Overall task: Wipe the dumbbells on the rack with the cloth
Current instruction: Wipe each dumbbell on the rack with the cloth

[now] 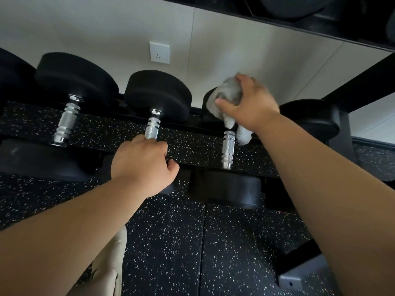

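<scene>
Several black dumbbells with chrome handles lie across the rack's lower tier [245, 135]. My right hand [250, 103] grips a grey cloth [229, 92] and presses it on the far head of the third dumbbell [228, 148], hiding most of that head. My left hand [143, 163] is curled round the near end of the handle of the middle dumbbell [158, 92], covering its near head. A larger dumbbell [70, 82] lies to the left.
Another dumbbell head [312, 116] sits right of the cloth, by the rack's black upright [363, 82]. An upper shelf [320, 16] with dark weights hangs overhead. A wall socket [159, 52] is behind. Speckled rubber floor [181, 242] lies below.
</scene>
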The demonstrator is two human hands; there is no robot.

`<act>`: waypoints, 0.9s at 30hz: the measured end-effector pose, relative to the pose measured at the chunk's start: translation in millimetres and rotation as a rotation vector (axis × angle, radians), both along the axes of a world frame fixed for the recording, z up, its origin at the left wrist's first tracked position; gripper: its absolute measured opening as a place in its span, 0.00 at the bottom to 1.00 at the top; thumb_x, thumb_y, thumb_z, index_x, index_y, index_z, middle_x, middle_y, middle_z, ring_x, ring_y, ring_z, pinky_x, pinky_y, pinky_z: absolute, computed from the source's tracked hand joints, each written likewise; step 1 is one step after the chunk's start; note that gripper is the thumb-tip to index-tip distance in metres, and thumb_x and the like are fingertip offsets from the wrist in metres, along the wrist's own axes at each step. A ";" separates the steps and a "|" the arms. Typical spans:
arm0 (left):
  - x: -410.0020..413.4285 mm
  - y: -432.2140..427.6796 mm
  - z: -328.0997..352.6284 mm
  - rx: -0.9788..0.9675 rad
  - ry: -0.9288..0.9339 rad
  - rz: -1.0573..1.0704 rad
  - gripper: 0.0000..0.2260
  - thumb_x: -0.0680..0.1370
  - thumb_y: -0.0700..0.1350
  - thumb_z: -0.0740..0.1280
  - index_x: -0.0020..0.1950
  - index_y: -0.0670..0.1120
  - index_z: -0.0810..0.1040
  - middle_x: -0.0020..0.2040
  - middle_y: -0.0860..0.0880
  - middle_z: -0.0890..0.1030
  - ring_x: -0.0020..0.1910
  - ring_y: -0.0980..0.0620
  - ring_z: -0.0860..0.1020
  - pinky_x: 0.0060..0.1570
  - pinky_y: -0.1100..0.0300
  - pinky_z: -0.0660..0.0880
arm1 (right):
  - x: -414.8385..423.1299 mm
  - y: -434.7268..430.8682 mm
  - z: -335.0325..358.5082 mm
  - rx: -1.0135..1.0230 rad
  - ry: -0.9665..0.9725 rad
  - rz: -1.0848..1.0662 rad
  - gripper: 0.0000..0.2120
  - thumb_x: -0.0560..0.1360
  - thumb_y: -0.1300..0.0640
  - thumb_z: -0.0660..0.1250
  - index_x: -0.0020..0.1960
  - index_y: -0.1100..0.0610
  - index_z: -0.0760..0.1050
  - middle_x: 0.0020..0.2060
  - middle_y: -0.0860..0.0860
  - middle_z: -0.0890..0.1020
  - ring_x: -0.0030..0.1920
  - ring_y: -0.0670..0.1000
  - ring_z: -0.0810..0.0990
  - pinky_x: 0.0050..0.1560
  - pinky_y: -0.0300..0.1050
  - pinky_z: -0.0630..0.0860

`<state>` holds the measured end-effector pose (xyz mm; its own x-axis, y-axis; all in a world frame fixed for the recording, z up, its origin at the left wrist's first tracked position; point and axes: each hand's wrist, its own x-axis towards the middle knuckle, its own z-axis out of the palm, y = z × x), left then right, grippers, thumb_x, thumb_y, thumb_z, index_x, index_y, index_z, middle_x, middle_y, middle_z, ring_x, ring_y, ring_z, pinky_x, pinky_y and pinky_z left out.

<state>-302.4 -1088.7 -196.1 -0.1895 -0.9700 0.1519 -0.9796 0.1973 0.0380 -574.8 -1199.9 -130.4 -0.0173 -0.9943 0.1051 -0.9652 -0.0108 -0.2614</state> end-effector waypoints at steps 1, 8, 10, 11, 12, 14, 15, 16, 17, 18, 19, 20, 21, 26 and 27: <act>0.1 0.1 0.0 0.000 0.006 -0.001 0.17 0.72 0.61 0.58 0.43 0.53 0.81 0.37 0.54 0.80 0.42 0.49 0.75 0.40 0.54 0.71 | -9.6 4.9 -0.7 0.036 -0.101 -0.059 0.45 0.69 0.22 0.63 0.77 0.46 0.61 0.69 0.50 0.75 0.67 0.57 0.75 0.67 0.59 0.74; -0.7 -0.7 0.2 0.019 -0.003 0.012 0.18 0.73 0.61 0.56 0.43 0.53 0.80 0.38 0.54 0.80 0.44 0.49 0.75 0.43 0.53 0.74 | 4.5 -4.0 -3.7 0.002 -0.074 -0.153 0.39 0.76 0.29 0.59 0.76 0.55 0.64 0.69 0.57 0.73 0.68 0.61 0.73 0.64 0.56 0.72; -0.9 -0.3 0.1 0.012 0.001 0.011 0.19 0.72 0.61 0.54 0.43 0.53 0.80 0.38 0.55 0.79 0.44 0.49 0.75 0.42 0.53 0.74 | 32.3 -11.3 1.3 -0.043 0.223 -0.056 0.38 0.77 0.30 0.56 0.75 0.57 0.66 0.69 0.59 0.74 0.67 0.62 0.73 0.63 0.57 0.71; -0.9 -0.2 0.0 0.008 0.006 0.010 0.19 0.72 0.61 0.54 0.43 0.52 0.80 0.38 0.54 0.79 0.43 0.49 0.75 0.42 0.53 0.73 | 46.9 -12.9 2.7 -0.044 0.371 0.015 0.38 0.77 0.30 0.55 0.74 0.57 0.67 0.69 0.59 0.74 0.67 0.62 0.73 0.63 0.58 0.70; -0.8 -0.2 -0.1 0.007 0.011 0.008 0.18 0.72 0.61 0.55 0.43 0.52 0.80 0.38 0.54 0.79 0.43 0.49 0.75 0.42 0.53 0.73 | 59.3 -14.0 1.9 -0.032 0.499 0.089 0.38 0.77 0.30 0.55 0.75 0.57 0.67 0.69 0.59 0.74 0.66 0.62 0.73 0.64 0.59 0.69; -0.5 -0.1 -0.5 0.007 0.013 0.007 0.17 0.72 0.60 0.56 0.43 0.52 0.80 0.38 0.54 0.80 0.43 0.49 0.75 0.41 0.53 0.73 | 72.9 -13.8 -1.5 -0.010 0.642 0.183 0.40 0.77 0.30 0.56 0.77 0.57 0.65 0.70 0.57 0.72 0.68 0.61 0.71 0.66 0.60 0.68; -0.3 -0.2 -0.6 0.003 0.015 0.007 0.17 0.72 0.60 0.57 0.42 0.52 0.80 0.38 0.54 0.80 0.43 0.49 0.75 0.41 0.53 0.74 | 72.0 -13.8 -2.0 -0.015 0.656 0.209 0.40 0.77 0.29 0.56 0.78 0.57 0.64 0.71 0.56 0.72 0.68 0.61 0.71 0.67 0.59 0.67; -0.3 -0.5 -1.0 -0.001 0.017 0.007 0.17 0.72 0.60 0.57 0.42 0.52 0.80 0.38 0.54 0.80 0.42 0.49 0.75 0.41 0.53 0.74 | 67.5 -11.6 -0.2 -0.036 0.641 0.236 0.39 0.77 0.29 0.57 0.77 0.55 0.65 0.71 0.55 0.73 0.68 0.60 0.72 0.67 0.59 0.68; -0.1 -0.5 -1.4 -0.003 0.018 0.008 0.17 0.72 0.60 0.57 0.42 0.52 0.80 0.38 0.54 0.80 0.42 0.49 0.75 0.41 0.53 0.74 | 59.7 -8.6 2.0 -0.062 0.604 0.259 0.38 0.76 0.29 0.58 0.76 0.52 0.67 0.70 0.54 0.74 0.67 0.59 0.72 0.67 0.58 0.69; 0.0 -0.5 -1.8 -0.001 0.018 0.012 0.18 0.72 0.61 0.56 0.42 0.52 0.80 0.38 0.54 0.80 0.42 0.49 0.75 0.41 0.52 0.74 | 50.5 -4.5 4.6 -0.083 0.551 0.271 0.36 0.75 0.28 0.59 0.75 0.49 0.68 0.69 0.52 0.75 0.67 0.59 0.73 0.67 0.58 0.69; 0.1 -0.4 -1.9 0.001 0.016 0.016 0.18 0.72 0.61 0.56 0.42 0.52 0.80 0.38 0.54 0.80 0.42 0.49 0.75 0.42 0.52 0.74 | 40.7 0.3 6.6 -0.090 0.485 0.263 0.36 0.74 0.27 0.61 0.75 0.46 0.67 0.69 0.51 0.75 0.67 0.58 0.73 0.67 0.58 0.70; 0.0 -0.9 -2.0 0.006 0.013 0.017 0.18 0.72 0.61 0.56 0.43 0.52 0.80 0.38 0.54 0.80 0.43 0.49 0.75 0.42 0.52 0.74 | 30.4 4.4 7.4 -0.085 0.412 0.242 0.37 0.73 0.26 0.63 0.76 0.43 0.65 0.70 0.51 0.74 0.68 0.58 0.72 0.68 0.59 0.70; -0.3 -1.3 -1.5 0.014 0.010 0.017 0.18 0.73 0.61 0.56 0.43 0.52 0.80 0.39 0.55 0.80 0.43 0.49 0.75 0.42 0.52 0.74 | 20.7 8.0 7.9 -0.071 0.342 0.219 0.40 0.72 0.26 0.65 0.78 0.42 0.63 0.71 0.51 0.73 0.70 0.59 0.71 0.69 0.60 0.70; -0.3 -1.1 -1.2 0.042 -0.027 0.012 0.16 0.75 0.62 0.57 0.46 0.54 0.80 0.40 0.55 0.79 0.45 0.51 0.74 0.44 0.53 0.72 | 10.1 9.4 3.1 -0.052 0.241 0.128 0.45 0.68 0.26 0.70 0.79 0.43 0.60 0.73 0.54 0.70 0.72 0.60 0.69 0.73 0.62 0.68; -0.1 -1.2 -1.1 0.044 -0.025 0.011 0.16 0.75 0.62 0.57 0.46 0.54 0.80 0.40 0.55 0.79 0.45 0.51 0.74 0.44 0.53 0.72 | 17.0 5.5 3.4 -0.057 0.302 0.111 0.45 0.67 0.25 0.69 0.78 0.44 0.62 0.71 0.55 0.71 0.71 0.61 0.70 0.71 0.62 0.68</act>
<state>-302.5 -1090.0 -197.2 -0.1822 -0.9777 0.1040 -0.9824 0.1854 0.0216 -557.9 -1194.4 -127.0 0.1311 -0.9808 0.1445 -0.9911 -0.1265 0.0403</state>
